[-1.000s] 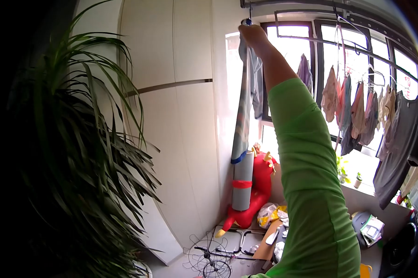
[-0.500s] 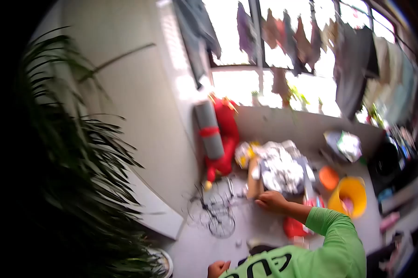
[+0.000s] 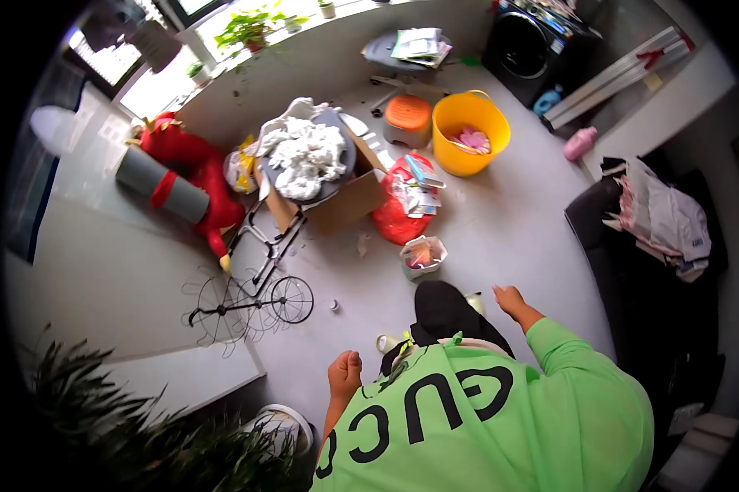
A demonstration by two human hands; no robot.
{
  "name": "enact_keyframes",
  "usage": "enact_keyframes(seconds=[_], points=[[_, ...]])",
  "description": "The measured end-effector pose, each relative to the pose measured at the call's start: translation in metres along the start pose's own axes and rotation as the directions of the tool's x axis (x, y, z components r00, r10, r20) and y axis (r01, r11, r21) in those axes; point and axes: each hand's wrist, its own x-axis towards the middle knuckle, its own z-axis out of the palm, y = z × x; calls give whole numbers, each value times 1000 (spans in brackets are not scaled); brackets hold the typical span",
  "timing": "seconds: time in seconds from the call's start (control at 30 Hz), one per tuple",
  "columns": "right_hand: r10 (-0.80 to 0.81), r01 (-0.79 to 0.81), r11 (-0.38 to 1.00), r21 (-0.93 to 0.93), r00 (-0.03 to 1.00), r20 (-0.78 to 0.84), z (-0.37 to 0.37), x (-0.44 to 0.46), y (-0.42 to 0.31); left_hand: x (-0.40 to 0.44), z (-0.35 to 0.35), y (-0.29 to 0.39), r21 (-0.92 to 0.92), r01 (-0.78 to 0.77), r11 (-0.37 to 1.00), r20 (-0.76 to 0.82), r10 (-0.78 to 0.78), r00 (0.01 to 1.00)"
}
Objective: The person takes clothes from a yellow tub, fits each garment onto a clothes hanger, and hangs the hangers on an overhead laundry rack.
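Note:
My left hand (image 3: pixel 345 373) hangs at the left side of my green top (image 3: pixel 435 418), its fingers curled in with nothing visible in them. On the other side, my right hand (image 3: pixel 513 303) is held out above the floor, one finger standing apart from the rest, and no object shows in it. Black trousers (image 3: pixel 443 307) cover my legs between the two hands. A pale slipper (image 3: pixel 386 343) shows beside them. Nearest ahead is a small white bin (image 3: pixel 435 261) with some litter inside; neither hand touches it.
A wire hanging rack (image 3: pixel 259 304) lies on the floor at left. Ahead are a cardboard box (image 3: pixel 336 211) by a white cloth heap (image 3: pixel 304 156), a red bag (image 3: pixel 398 217), an orange-topped stool (image 3: pixel 408 113) and a yellow bucket (image 3: pixel 459 160). A dark sofa (image 3: pixel 623 287) stands right.
The view has swung right and downward, bringing the floor and sofa side into sight. My right arm has gone from reaching forward to my right side. More of my left hand shows.

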Motion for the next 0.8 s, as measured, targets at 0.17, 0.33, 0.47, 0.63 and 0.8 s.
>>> enact_keyframes(seconds=[0.17,0.33,0.47,0.63,0.8], points=[[-155,156,975,160,988,-19,-38,29,-22,48,77,34,137,-14,990,88,2,996],[-157,152,986,62,985,78,-117,96,19,127,195,58,341,-44,939,185,-21,983],[-431,441,884,-158,898,94,-213,195,112,212,328,32,366,-41,930,168,-23,986],[46,11,974,227,969,-243,-358,260,162,279,456,112,206,22,978,335,-92,938],[148,-38,944,327,937,-316,-417,341,179,329,500,147,256,88,963,216,-145,966]])
